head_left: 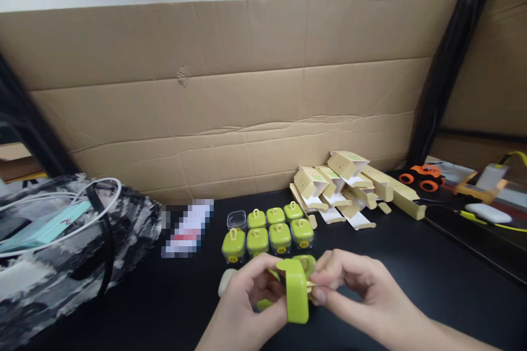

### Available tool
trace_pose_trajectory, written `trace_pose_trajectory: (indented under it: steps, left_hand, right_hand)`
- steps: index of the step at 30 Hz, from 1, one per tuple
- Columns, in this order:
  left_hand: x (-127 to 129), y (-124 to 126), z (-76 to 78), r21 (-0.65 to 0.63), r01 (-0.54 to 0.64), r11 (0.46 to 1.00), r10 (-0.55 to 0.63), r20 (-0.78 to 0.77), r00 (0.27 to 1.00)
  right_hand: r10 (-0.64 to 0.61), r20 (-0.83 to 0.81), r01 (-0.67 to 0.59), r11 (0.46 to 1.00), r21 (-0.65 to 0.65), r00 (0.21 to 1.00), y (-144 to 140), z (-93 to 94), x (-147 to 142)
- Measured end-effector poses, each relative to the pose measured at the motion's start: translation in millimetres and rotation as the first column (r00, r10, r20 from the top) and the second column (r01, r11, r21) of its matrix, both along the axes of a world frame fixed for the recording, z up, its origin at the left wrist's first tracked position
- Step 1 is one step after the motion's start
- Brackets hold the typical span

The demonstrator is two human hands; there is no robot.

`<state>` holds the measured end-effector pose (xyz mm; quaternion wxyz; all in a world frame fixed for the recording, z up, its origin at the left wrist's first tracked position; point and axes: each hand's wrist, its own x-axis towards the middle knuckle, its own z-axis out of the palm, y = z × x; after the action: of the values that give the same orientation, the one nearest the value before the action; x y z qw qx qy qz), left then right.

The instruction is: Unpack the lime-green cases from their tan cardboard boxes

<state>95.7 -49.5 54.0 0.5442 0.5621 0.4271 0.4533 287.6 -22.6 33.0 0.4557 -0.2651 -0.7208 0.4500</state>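
A green lid point(297, 292), smooth glossy plastic with rounded corners, stands on edge between both hands just above the black tabletop point(411, 269), its long axis nearly upright and its broad face turned toward the left hand point(247, 299). The left hand curls around its near-left side, fingers closed on it and on what looks like a second green piece behind, partly hidden. The right hand point(354, 285) comes in from the other side, thumb and forefinger pinched narrow on a small pale yellow loop point(312, 284) at the lid's edge; both hands touch the lid, neither clearly nearer. Just beyond the fingertips sit 2 rows of small clear boxes with green lids and yellow loops point(269, 228), about 7 capped and 1 uncapped clear box point(236, 220) at the far left. Farther off to the right lies a heap of tan cardboard cartons point(349, 184). A rounded pale object point(226, 281) rests beside the left hand.
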Motion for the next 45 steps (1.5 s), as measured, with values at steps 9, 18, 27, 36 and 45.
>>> trace_pose_trajectory:
  steps: [9,18,27,36,45]
  left_hand:
    - [3.0,-2.4,-0.2,0.099,0.050,0.994,-0.032,-0.179,0.983]
    - [7.7,-6.4,-13.3,0.332,0.128,0.935,0.030,-0.432,0.902]
    - [-33.3,12.4,21.3,0.591,0.070,0.803,0.332,-0.542,0.772]
    - [-45.3,25.8,20.7,0.581,0.105,0.807,0.400,-0.669,0.626]
    - [-46.0,27.8,19.7,0.571,0.111,0.814,0.401,-0.689,0.604]
  right_hand:
    - [0.020,0.085,-0.012,0.996,-0.094,0.996,-6.6,-4.6,-2.5]
    - [-0.113,0.406,-0.199,0.735,0.649,0.907,-7.9,10.2,7.7]
    - [-0.418,0.535,0.094,0.843,0.530,0.734,32.3,27.3,41.8]
    - [-0.331,0.720,-0.071,0.882,0.466,0.610,35.6,31.0,33.3]
    - [-0.340,0.707,-0.217,0.791,0.571,0.621,23.0,5.8,-41.7]
